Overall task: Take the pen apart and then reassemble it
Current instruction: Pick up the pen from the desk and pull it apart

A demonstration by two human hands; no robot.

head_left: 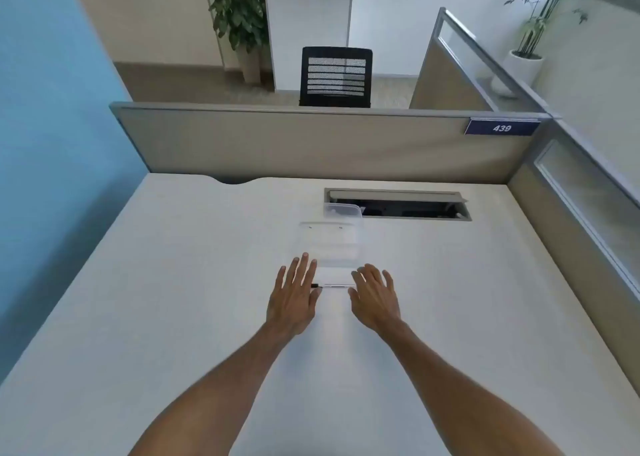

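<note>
pen [334, 286] lies flat on desk [173, 282] between left hand [294, 298] and right hand [375, 299], both spread, empty

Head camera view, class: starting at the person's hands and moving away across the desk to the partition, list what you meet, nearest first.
pen lying between the left hand and right hand → clear flat tray → small clear container → open cable slot → partition

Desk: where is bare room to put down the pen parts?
Bare desk lies left of the left hand and right of the right hand, up to the partitions. It is crowded between the hands, around the pen, clear tray and clear box.
</note>
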